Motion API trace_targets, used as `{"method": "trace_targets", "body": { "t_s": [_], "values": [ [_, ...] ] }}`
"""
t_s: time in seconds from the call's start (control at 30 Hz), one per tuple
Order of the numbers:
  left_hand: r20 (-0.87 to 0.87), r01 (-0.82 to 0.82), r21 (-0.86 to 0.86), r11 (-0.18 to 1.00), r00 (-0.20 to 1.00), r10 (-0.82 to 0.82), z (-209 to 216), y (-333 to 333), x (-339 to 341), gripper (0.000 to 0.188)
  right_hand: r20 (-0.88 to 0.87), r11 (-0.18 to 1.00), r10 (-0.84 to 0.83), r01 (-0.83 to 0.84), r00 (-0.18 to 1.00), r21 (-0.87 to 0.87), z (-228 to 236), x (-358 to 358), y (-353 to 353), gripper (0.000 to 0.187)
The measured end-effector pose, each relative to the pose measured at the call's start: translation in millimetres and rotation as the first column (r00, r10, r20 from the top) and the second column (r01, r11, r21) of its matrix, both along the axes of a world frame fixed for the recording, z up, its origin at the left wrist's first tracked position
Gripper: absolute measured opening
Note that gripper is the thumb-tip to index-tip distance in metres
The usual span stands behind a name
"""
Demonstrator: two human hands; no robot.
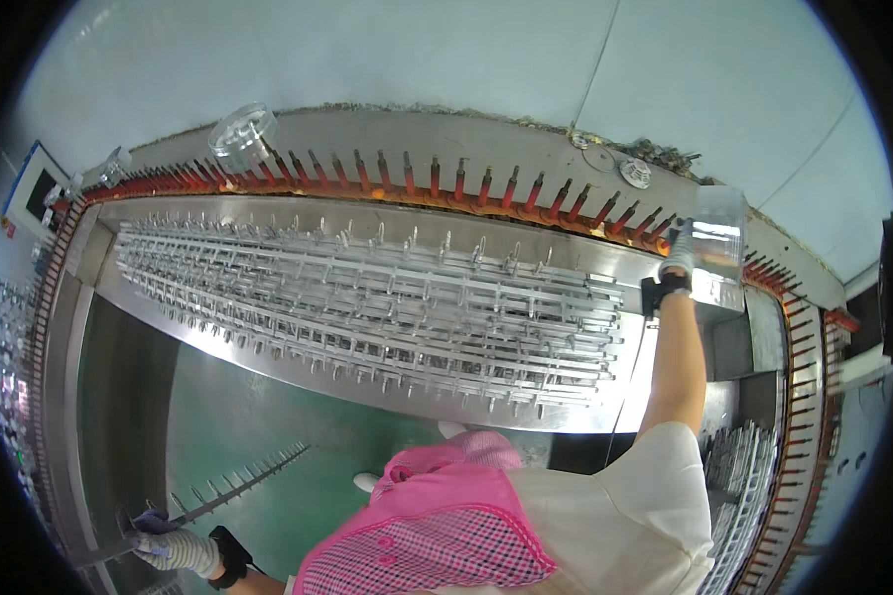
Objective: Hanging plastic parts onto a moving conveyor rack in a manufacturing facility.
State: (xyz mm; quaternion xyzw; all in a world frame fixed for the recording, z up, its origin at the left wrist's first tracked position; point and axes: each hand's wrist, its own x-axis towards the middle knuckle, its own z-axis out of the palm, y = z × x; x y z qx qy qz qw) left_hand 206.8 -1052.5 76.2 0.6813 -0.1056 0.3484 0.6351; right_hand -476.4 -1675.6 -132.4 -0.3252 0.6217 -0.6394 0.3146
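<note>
Grey metal, by its look, makes up the spiked bar (pixel 240 490) that our left hand (pixel 179 550) grips at the lower left, gloved fingers wrapped around it and its far end slanting up over the green floor (pixel 268 412). Held toward one end, it could tip or twist if our fingers slackened, and its prongs might catch the glove or bend against the steel edge beside it. At the upper right, our right hand (pixel 678 254) is up against a clear cylinder (pixel 720 233) by the row of red spindles (pixel 485 188); the fingers are partly lost behind it, so we cannot tell whether they pinch it or only rest there. Smooth walls and a glove could let it slide, and a sideways push might knock it askew, since we cannot make out what supports it. With our arms spread so far apart, watching one hand could mean neglecting the other. Between them, pronged racks (pixel 367 297) lie closely layered on the steel bench (pixel 640 372); a careless pull there could tangle hooks and drag several together. A thin dark line, perhaps a cord, runs down near the right wrist strap (pixel 665 290) and might snag. Farther left, another clear cylinder (pixel 243 139) stands tilted by the spindles, where a bump could topple it.
</note>
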Motion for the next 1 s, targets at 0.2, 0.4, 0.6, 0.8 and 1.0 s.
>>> {"method": "trace_targets", "body": {
  "t_s": [0.2,0.4,0.6,0.8,1.0],
  "values": [
    [-0.056,-0.016,-0.124,0.992,0.998,0.009,13.6,-28.4,-40.2,0.045,-0.109,0.968,0.037,-0.008,0.993,0.25,2.6,-0.5,-39.3,0.041],
    [0.223,-0.139,0.257,0.956,0.971,0.082,1.3,-2.2,-49.8,0.044,-0.545,0.788,0.306,0.114,0.78,0.605,40.5,109.1,-20.8,0.049],
    [0.005,-0.042,-0.121,0.992,0.999,0.043,4.9,4.9,-68.7,0.039,-0.941,0.996,0.092,-0.025,0.326,0.089,-25.9,126.9,-27.9,0.037],
    [-0.173,0.027,-0.129,0.991,0.984,-0.049,2.2,63.0,-65.4,0.057,-0.937,0.89,0.347,-0.328,0.034,0.317,47.9,223.3,51.4,0.035],
    [-0.165,0.002,-0.231,0.973,0.985,-0.041,7.7,187.3,-126.0,0.041,-0.99,0.729,0.141,-0.674,-0.026,0.121,137.5,339.7,181.6,0.033]
  ]
}}
